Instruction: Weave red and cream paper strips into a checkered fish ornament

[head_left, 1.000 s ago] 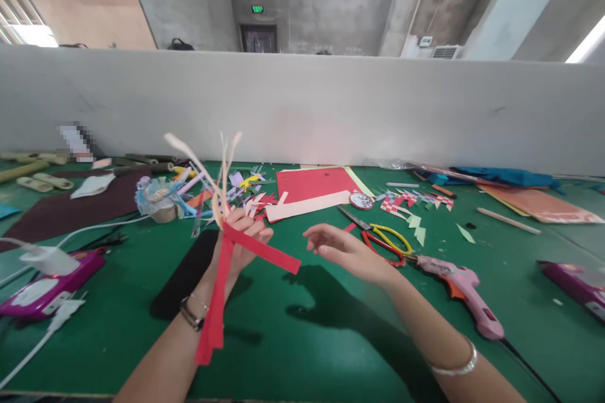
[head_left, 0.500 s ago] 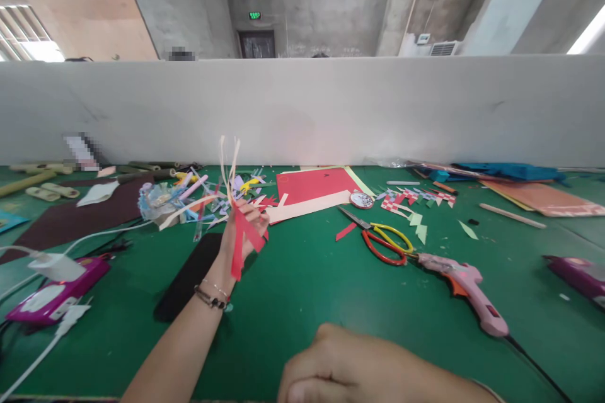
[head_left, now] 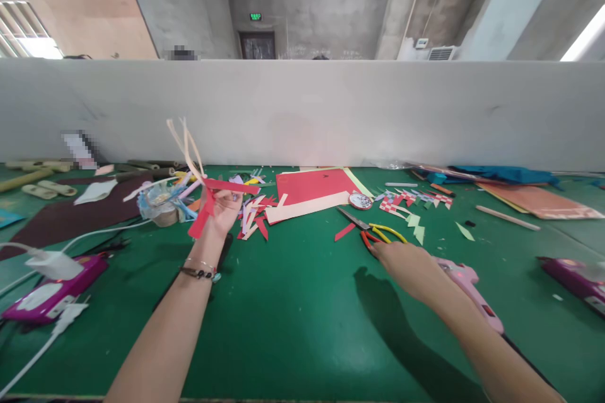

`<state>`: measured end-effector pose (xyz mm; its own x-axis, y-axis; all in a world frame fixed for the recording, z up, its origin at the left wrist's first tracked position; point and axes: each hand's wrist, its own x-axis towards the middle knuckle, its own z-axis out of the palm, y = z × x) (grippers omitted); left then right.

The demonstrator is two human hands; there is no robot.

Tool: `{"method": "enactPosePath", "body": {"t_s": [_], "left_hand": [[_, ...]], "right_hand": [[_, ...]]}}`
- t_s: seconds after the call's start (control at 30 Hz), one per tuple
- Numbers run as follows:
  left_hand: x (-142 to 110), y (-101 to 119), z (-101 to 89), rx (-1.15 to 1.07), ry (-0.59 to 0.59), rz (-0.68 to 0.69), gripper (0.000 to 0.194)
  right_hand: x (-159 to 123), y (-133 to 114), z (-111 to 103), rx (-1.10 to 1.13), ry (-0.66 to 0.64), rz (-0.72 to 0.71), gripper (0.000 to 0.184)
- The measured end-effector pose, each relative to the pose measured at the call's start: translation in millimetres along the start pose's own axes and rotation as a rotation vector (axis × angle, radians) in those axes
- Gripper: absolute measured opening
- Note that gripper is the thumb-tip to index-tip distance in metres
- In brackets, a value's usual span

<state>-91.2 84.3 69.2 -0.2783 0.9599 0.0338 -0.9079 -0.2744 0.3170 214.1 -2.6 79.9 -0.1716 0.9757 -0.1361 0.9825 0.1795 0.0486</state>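
Observation:
My left hand (head_left: pixel 221 214) is raised over the table's left half, closed on red paper strips (head_left: pixel 231 186) that cross and fold around the fingers. Thin cream strips (head_left: pixel 188 150) stick up from the same bundle. My right hand (head_left: pixel 409 267) reaches down onto the scissors (head_left: pixel 388 233), which have one red and one yellow handle. Its fingers are at the red handle and cover much of it; the fingertips are partly hidden. The scissors lie on the table with their blades pointing away to the left. Just past the right wrist, a pink glue gun (head_left: pixel 466 277) is partly covered by the forearm.
A red paper sheet (head_left: pixel 314 189) lies at the back, beside a round tin (head_left: pixel 360 200) and paper scraps (head_left: pixel 253 214). Purple power strips (head_left: pixel 75 286) with white cables sit at left, another at right (head_left: pixel 574 280). A white partition (head_left: pixel 302 113) closes off the far edge.
My right hand has moved from the near edge forward and right onto the scissors' handles. My left hand, with the paper strips, has shifted left and turned.

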Motion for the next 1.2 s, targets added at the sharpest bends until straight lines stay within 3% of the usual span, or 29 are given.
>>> {"method": "enactPosePath", "body": {"t_s": [0.07, 0.17, 0.23, 0.3, 0.37, 0.47, 0.53, 0.6, 0.67, 0.7, 0.9, 1.0, 1.13, 1.2], "left_hand": [[-5, -11, -0.8, 0.039, -0.012, -0.054, 0.053], [-12, -31, -3.4, 0.110, -0.020, -0.155, 0.046], [-14, -42, -5.6, 0.148, -0.019, -0.203, 0.043], [-14, -49, -8.0, 0.176, -0.020, -0.231, 0.040], [-13, -51, -10.4, 0.193, -0.019, -0.241, 0.037], [-9, -46, -13.3, 0.214, -0.006, -0.236, 0.038], [-7, -41, -14.3, 0.232, 0.003, -0.231, 0.036], [-6, -35, -14.2, 0.250, 0.004, -0.229, 0.034], [-6, -30, -13.4, 0.264, -0.003, -0.223, 0.033], [-6, -27, -13.0, 0.270, -0.005, -0.218, 0.033], [-12, -14, -14.2, 0.314, -0.006, -0.202, 0.036], [-21, -9, -14.8, 0.343, -0.047, -0.254, 0.042], [-28, 5, -11.5, 0.289, -0.182, -0.211, 0.055], [-29, 11, -7.9, 0.311, -0.344, -0.141, 0.053]], "right_hand": [[4, -6, -1, 0.316, 0.108, -0.182, 0.037], [14, -27, -1, 1.153, 0.266, -0.507, 0.042], [22, -42, -3, 1.565, 0.294, -0.491, 0.044], [30, -52, -7, 1.697, 0.275, -0.434, 0.040], [37, -55, -10, 1.588, 0.150, -0.428, 0.039], [46, -54, -9, 1.241, -0.027, -0.439, 0.035], [50, -52, -4, 0.929, 0.027, -0.396, 0.029], [54, -50, 3, 0.613, 0.122, -0.334, 0.034], [58, -48, 7, 0.397, 0.171, -0.288, 0.020], [61, -46, 7, 0.379, 0.174, -0.276, 0.008], [84, -21, -20, 0.423, 0.284, -0.183, 0.046], [93, -9, -29, 0.400, 0.390, -0.088, 0.037], [95, -8, -19, 0.151, 0.367, 0.070, 0.044], [95, -13, -13, 0.097, 0.312, 0.075, 0.040]]}}
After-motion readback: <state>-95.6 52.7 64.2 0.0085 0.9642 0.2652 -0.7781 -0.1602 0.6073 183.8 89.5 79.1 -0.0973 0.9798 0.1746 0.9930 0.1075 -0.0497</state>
